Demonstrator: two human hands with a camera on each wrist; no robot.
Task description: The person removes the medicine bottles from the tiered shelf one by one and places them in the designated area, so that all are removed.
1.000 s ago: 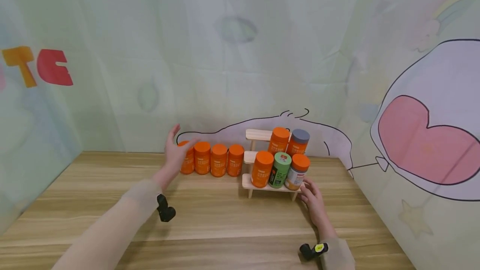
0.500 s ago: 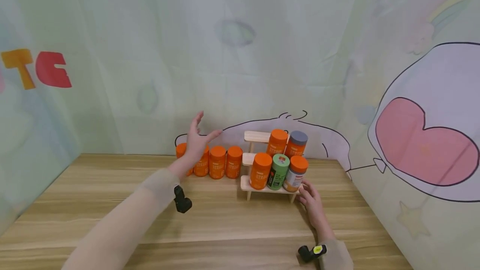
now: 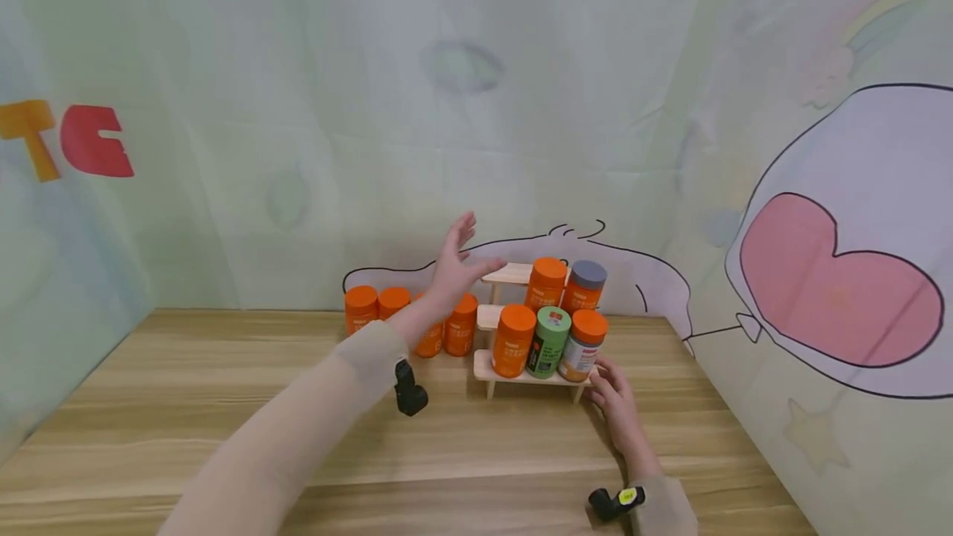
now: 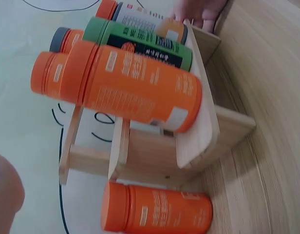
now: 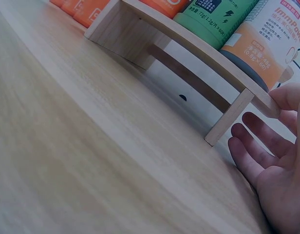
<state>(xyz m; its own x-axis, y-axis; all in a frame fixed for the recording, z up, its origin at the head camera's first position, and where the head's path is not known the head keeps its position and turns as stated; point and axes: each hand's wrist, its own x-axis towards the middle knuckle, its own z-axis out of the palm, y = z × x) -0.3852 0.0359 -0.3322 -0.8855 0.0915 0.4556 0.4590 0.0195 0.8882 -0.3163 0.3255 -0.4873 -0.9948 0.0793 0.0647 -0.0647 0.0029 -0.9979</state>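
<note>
3-tier wooden stand (image 3: 482, 366) sits on the table, R of ctr. R hand (image 3: 618, 408) pinches the R end of its btm tier, other fingers below the board. Btm tier, L to R: orange jar (image 3: 514, 343), green jar (image 3: 549, 343), grey jar w/ orange lid (image 3: 583, 347). Behind these, bases hidden: orange-lidded jar (image 3: 547, 284) & blue-grey-lidded jar (image 3: 584, 286). L hand (image 3: 454, 273) in the air nr top tier's L end, thumb & fingers apart. Row of 4 orange jars (image 3: 460, 333) just L of stand, partly behind L forearm. Wood-grain table (image 3: 491, 461); pale printed backdrop (image 3: 260, 106) behind.
</note>
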